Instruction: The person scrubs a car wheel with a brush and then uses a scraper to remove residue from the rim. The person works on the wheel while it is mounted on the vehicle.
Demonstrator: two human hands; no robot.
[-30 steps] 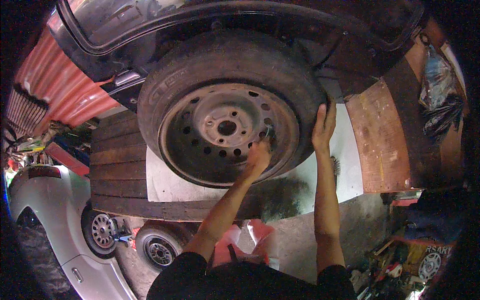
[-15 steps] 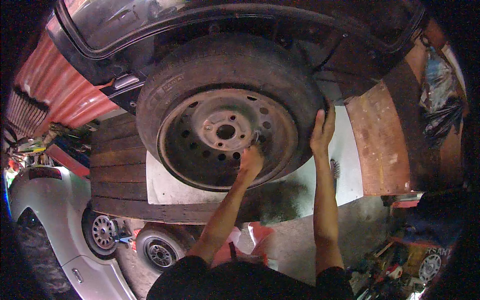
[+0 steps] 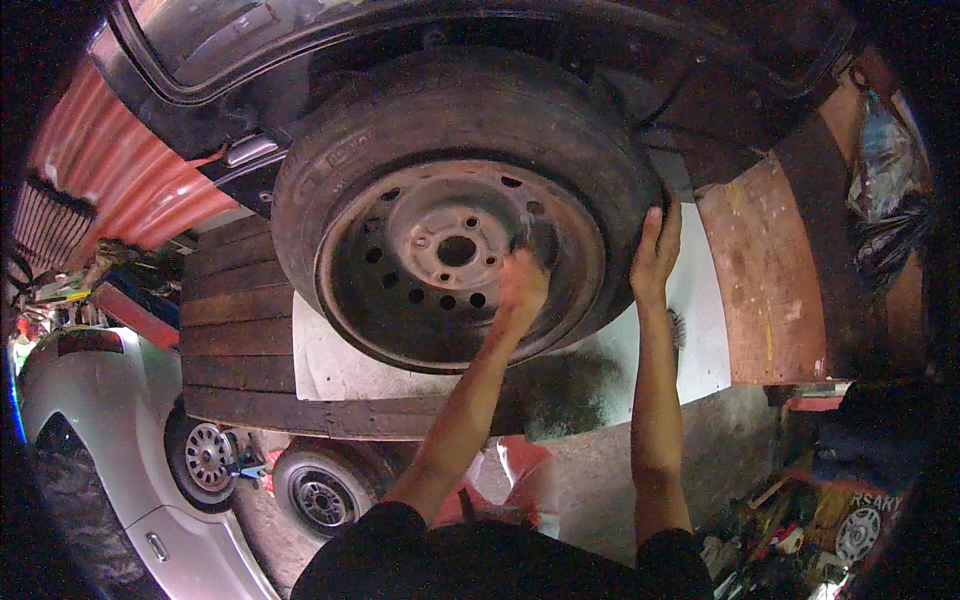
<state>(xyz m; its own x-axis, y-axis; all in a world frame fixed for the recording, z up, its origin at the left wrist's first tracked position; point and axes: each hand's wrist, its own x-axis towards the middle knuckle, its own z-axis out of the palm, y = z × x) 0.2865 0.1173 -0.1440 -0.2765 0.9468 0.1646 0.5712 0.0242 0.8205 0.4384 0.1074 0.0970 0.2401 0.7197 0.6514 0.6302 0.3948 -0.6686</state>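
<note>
A steel wheel (image 3: 455, 215) with a worn dark tyre (image 3: 440, 110) leans back in front of me, its rim face toward me. Inside the rim, right of the hub hole, my left hand (image 3: 525, 288) is closed and blurred by motion. What it grips is hidden. My right hand (image 3: 656, 255) grips the right side of the tyre, thumb on the near face, the other fingers round the tread. Under the wheel lies a whitish sheet (image 3: 345, 362) with dark smudges. A small bristled brush (image 3: 679, 328) rests on it beside my right forearm.
Wooden planks (image 3: 235, 345) carry the sheet, and a worn brown board (image 3: 765, 270) borders it on the right. A dark car body (image 3: 700, 110) stands behind. Below left are a silver car (image 3: 100, 390) and another wheel (image 3: 320, 495). Clutter (image 3: 770, 540) fills the lower right.
My left hand has moved up and slightly right inside the rim. The wheel appears slightly higher in view and turned a little. My right hand stays on the tyre.
</note>
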